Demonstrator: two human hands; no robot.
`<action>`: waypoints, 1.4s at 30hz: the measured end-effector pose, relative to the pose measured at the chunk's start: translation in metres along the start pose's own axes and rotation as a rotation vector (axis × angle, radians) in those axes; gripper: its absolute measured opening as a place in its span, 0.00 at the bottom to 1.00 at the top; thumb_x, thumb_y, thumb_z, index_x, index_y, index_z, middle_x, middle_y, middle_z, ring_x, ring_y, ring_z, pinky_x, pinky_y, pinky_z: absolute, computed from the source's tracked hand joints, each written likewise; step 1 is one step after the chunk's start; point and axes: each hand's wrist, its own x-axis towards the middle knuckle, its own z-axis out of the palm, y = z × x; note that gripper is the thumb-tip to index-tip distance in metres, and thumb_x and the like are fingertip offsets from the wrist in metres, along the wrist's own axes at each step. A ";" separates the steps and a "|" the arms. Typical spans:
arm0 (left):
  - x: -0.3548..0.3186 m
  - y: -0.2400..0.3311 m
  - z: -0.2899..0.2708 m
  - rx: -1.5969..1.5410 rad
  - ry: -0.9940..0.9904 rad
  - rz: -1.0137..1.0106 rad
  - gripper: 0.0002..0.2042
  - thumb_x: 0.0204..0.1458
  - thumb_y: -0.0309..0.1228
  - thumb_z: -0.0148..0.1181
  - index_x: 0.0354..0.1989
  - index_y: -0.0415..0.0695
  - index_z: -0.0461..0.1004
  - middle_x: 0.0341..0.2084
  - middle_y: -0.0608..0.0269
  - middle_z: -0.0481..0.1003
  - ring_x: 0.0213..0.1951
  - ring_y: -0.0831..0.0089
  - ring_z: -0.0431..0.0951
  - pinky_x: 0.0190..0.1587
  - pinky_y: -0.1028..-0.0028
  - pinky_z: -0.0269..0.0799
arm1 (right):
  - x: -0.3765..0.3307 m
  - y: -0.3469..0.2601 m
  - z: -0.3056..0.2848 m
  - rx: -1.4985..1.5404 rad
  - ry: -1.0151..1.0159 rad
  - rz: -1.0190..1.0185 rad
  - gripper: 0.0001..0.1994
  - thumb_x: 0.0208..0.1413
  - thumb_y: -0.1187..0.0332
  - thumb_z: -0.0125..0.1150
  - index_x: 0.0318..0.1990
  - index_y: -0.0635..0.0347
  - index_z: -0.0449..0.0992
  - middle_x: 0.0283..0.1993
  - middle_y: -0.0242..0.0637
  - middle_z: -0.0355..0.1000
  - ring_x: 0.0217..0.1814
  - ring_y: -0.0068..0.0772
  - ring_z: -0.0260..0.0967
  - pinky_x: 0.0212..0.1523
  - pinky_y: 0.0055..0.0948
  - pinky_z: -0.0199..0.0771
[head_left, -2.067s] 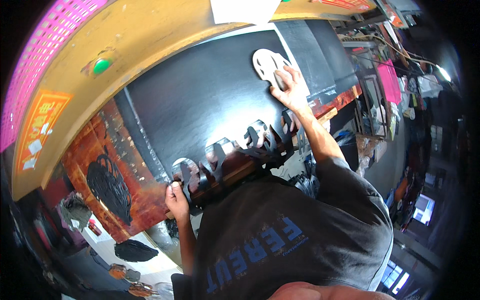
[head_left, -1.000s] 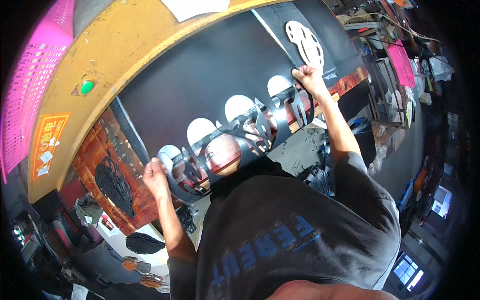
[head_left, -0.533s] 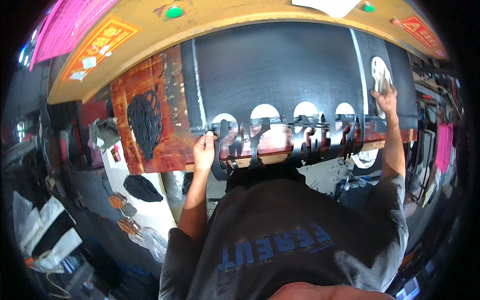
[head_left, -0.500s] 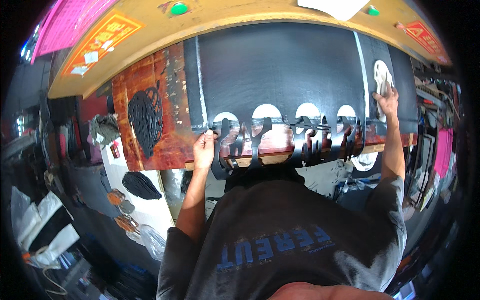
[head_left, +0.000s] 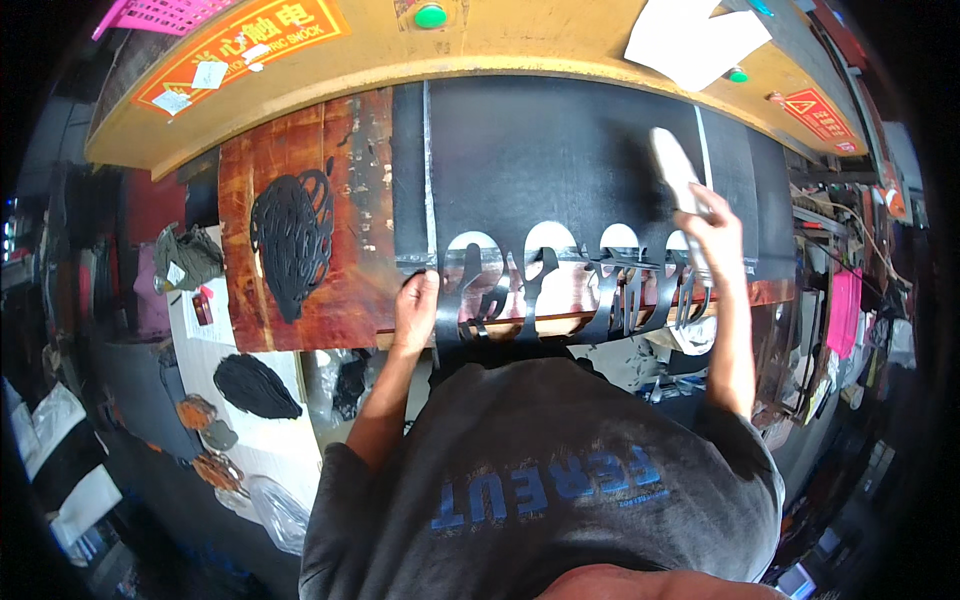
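Observation:
A black sheet [head_left: 540, 150] lies over the worktable, its near edge cut into rounded openings with thin strips of leftover material hanging off the table's front. My left hand [head_left: 415, 308] is at the left end of that edge, fingers curled and thumb pressed against the sheet's border. My right hand [head_left: 715, 228] grips a pale, long, shoe-sole-shaped cutting die [head_left: 675, 160], tilted and smeared by motion, over the right part of the sheet. Part of the die's near end is hidden by the hand.
A yellow machine beam [head_left: 540, 45] with green buttons spans the far side, white paper [head_left: 695, 45] on it. Black cut pieces lie piled [head_left: 290, 240] on the reddish wooden board [head_left: 235, 200] at left. Another black bundle [head_left: 257, 386] rests on a white surface below.
My right hand has lifted the die from the sheet's far right and brought it leftward, turning it. The left hand remains at the sheet's edge. The view has shifted slightly.

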 end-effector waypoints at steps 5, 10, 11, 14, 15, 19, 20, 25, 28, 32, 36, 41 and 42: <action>0.000 0.008 -0.001 -0.050 -0.068 -0.014 0.20 0.75 0.44 0.54 0.42 0.38 0.83 0.30 0.75 0.78 0.33 0.84 0.72 0.37 0.77 0.71 | 0.004 -0.091 0.168 -0.116 -0.160 -0.241 0.33 0.41 0.57 0.79 0.60 0.56 0.84 0.69 0.49 0.72 0.72 0.47 0.71 0.72 0.42 0.71; -0.001 0.005 -0.009 -0.130 -0.027 -0.086 0.21 0.76 0.44 0.53 0.42 0.37 0.82 0.29 0.73 0.77 0.33 0.83 0.72 0.37 0.75 0.71 | 0.017 -0.124 0.279 -0.368 -0.077 -0.177 0.34 0.42 0.52 0.77 0.62 0.46 0.84 0.72 0.48 0.68 0.72 0.57 0.67 0.73 0.45 0.71; -0.001 0.003 -0.010 -0.147 -0.003 -0.055 0.21 0.76 0.43 0.52 0.42 0.37 0.82 0.29 0.73 0.78 0.33 0.83 0.72 0.36 0.75 0.71 | 0.017 -0.126 0.291 -0.397 -0.070 -0.149 0.35 0.42 0.51 0.77 0.64 0.41 0.82 0.74 0.44 0.66 0.74 0.59 0.63 0.73 0.49 0.68; 0.001 -0.007 -0.011 -0.183 0.025 -0.097 0.21 0.76 0.43 0.52 0.41 0.37 0.82 0.28 0.72 0.77 0.31 0.82 0.71 0.35 0.74 0.71 | 0.006 -0.127 0.318 -0.515 0.009 -0.157 0.32 0.43 0.52 0.75 0.62 0.39 0.84 0.76 0.39 0.64 0.74 0.62 0.57 0.72 0.57 0.63; 0.001 -0.012 -0.011 -0.153 0.019 -0.104 0.21 0.76 0.44 0.52 0.41 0.37 0.82 0.28 0.72 0.78 0.31 0.81 0.72 0.36 0.72 0.71 | 0.004 -0.126 0.322 -0.538 -0.003 -0.158 0.32 0.42 0.53 0.75 0.62 0.39 0.83 0.76 0.39 0.63 0.74 0.65 0.53 0.72 0.60 0.61; 0.007 -0.033 -0.004 -0.083 0.021 -0.020 0.19 0.74 0.43 0.55 0.42 0.38 0.82 0.26 0.64 0.78 0.30 0.77 0.74 0.35 0.67 0.73 | 0.001 -0.119 0.326 -0.567 0.046 -0.195 0.34 0.42 0.52 0.77 0.62 0.40 0.83 0.74 0.41 0.64 0.74 0.59 0.56 0.73 0.57 0.64; 0.008 -0.038 -0.003 -0.042 0.019 -0.003 0.18 0.74 0.42 0.55 0.42 0.39 0.82 0.25 0.61 0.78 0.29 0.75 0.74 0.35 0.66 0.74 | 0.001 -0.118 0.325 -0.543 0.050 -0.194 0.34 0.42 0.52 0.77 0.62 0.41 0.83 0.74 0.41 0.64 0.74 0.59 0.56 0.73 0.56 0.64; 0.010 -0.047 -0.004 0.043 -0.092 -0.018 0.14 0.72 0.38 0.56 0.44 0.39 0.81 0.28 0.46 0.80 0.30 0.60 0.80 0.38 0.61 0.76 | -0.007 -0.116 0.326 -0.573 0.076 -0.265 0.32 0.40 0.55 0.79 0.59 0.44 0.84 0.71 0.44 0.67 0.72 0.59 0.59 0.71 0.56 0.67; 0.006 -0.043 -0.007 0.121 -0.103 0.002 0.14 0.72 0.37 0.56 0.45 0.38 0.81 0.31 0.45 0.81 0.33 0.57 0.83 0.41 0.60 0.77 | -0.009 -0.115 0.324 -0.565 0.121 -0.344 0.31 0.42 0.54 0.81 0.58 0.47 0.85 0.71 0.45 0.67 0.71 0.58 0.60 0.69 0.54 0.69; 0.006 -0.035 -0.007 0.160 -0.084 0.033 0.13 0.71 0.35 0.56 0.46 0.37 0.81 0.35 0.45 0.82 0.36 0.55 0.83 0.43 0.60 0.78 | 0.010 -0.103 0.291 -0.176 -0.008 -0.177 0.32 0.56 0.49 0.78 0.64 0.56 0.81 0.75 0.54 0.64 0.71 0.55 0.72 0.69 0.44 0.76; 0.007 -0.020 -0.011 0.154 -0.116 0.057 0.13 0.72 0.35 0.54 0.43 0.37 0.80 0.34 0.45 0.82 0.36 0.50 0.83 0.43 0.59 0.77 | 0.025 -0.082 0.244 -0.046 -0.030 -0.051 0.26 0.61 0.59 0.74 0.63 0.62 0.81 0.62 0.52 0.78 0.62 0.42 0.79 0.63 0.35 0.78; -0.001 -0.002 -0.029 0.443 -0.055 0.437 0.10 0.69 0.31 0.57 0.36 0.39 0.80 0.29 0.49 0.80 0.31 0.50 0.82 0.37 0.58 0.78 | 0.014 -0.052 0.220 0.176 0.069 0.172 0.19 0.65 0.67 0.72 0.60 0.65 0.82 0.54 0.37 0.84 0.55 0.25 0.79 0.60 0.27 0.77; -0.003 -0.002 -0.032 0.495 0.004 0.584 0.10 0.68 0.30 0.58 0.35 0.40 0.80 0.28 0.50 0.79 0.30 0.51 0.81 0.36 0.57 0.78 | 0.012 -0.046 0.218 0.220 0.088 0.202 0.20 0.64 0.63 0.71 0.58 0.65 0.84 0.55 0.44 0.84 0.58 0.35 0.81 0.62 0.32 0.78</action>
